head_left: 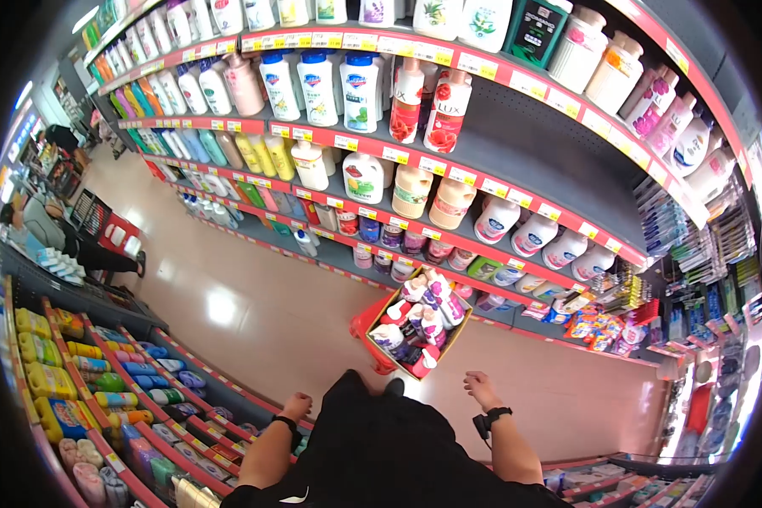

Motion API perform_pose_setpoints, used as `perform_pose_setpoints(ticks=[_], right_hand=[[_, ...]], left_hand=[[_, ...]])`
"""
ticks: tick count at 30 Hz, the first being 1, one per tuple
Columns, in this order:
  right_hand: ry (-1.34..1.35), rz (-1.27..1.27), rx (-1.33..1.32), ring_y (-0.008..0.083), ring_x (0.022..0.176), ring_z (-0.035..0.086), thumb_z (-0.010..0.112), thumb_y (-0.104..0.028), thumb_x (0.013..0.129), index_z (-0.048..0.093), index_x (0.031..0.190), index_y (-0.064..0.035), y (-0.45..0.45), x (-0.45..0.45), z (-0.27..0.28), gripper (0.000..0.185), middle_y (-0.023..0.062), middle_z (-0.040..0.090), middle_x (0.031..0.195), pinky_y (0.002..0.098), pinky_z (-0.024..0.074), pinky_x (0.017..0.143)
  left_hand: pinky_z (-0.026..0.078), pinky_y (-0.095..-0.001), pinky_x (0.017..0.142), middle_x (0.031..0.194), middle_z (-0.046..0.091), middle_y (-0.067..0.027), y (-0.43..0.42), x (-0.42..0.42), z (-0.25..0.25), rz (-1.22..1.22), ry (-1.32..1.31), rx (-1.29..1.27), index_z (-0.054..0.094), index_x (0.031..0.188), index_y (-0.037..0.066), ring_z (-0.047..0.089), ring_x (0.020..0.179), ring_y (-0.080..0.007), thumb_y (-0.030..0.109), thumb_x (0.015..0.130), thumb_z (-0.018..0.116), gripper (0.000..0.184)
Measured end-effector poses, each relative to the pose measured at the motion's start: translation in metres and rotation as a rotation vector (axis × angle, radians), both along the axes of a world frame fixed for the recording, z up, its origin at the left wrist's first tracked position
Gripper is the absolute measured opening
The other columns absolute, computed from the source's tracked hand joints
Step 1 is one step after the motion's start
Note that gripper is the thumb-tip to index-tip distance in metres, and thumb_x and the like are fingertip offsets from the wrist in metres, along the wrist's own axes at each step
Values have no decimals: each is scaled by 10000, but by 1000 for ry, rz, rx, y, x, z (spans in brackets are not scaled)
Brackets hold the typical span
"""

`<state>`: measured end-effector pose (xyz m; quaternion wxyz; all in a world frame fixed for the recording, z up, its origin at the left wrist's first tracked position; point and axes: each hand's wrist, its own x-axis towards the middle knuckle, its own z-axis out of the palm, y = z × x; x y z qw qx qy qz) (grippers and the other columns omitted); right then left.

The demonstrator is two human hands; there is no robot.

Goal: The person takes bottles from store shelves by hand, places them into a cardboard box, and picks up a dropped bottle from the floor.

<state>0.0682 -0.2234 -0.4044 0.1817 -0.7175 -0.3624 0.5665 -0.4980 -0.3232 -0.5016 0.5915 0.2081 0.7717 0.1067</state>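
Note:
Both arms hang low at my sides, each with a black band at the wrist. My left hand (297, 406) is left of my body, its fingers curled; what they hold, if anything, is too small to make out. My right hand (481, 388) is at the right over the floor, fingers apart and loosely bent, holding nothing. Between and ahead of them, a carton (459, 337) full of white, purple and red bottles (432, 324) rests on a red stool or basket (367, 326) near the shelf. Neither hand touches it.
Ahead runs a long shelf (516, 196) with rows of bottles, including red LUX bottles (447, 114) beside a bare dark stretch (533, 140). Lower shelves with yellow bottles (51, 381) stand at left and behind. A person (55, 233) sits at far left.

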Motion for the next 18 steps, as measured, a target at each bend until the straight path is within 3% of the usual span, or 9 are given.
perform_pose_setpoints(ticks=[4,7,11,18], right_hand=[[-7,-68,106,193,975,689,575,-204,1021,627,1322,-19,7,-8,28,357,104,714,1127,349,561,841],[-12,-127,194,183,966,689,576,-196,1027,638,1307,-12,18,-15,52,341,95,718,1109,333,557,833],[-12,-174,299,177,964,687,575,-191,1033,641,1305,-7,40,-29,78,335,88,720,1102,323,551,830],[-87,-239,507,145,962,676,580,-175,1045,667,1279,-11,131,-81,130,299,76,726,1098,290,536,834]], left_hand=[[586,-370,600,906,724,-117,-5,-6,-5,-136,-81,-7,695,1128,-1,713,700,-229,207,916,625,305],[591,-384,600,916,723,-131,12,-12,18,-254,32,-85,691,1140,-15,720,700,-243,192,914,615,315],[594,-394,600,928,725,-133,60,-41,18,-275,-58,-180,689,1144,-26,731,735,-253,191,916,604,326],[548,-382,657,875,705,-116,228,-66,19,-463,-12,137,694,1113,-16,675,735,-228,253,936,601,335]])
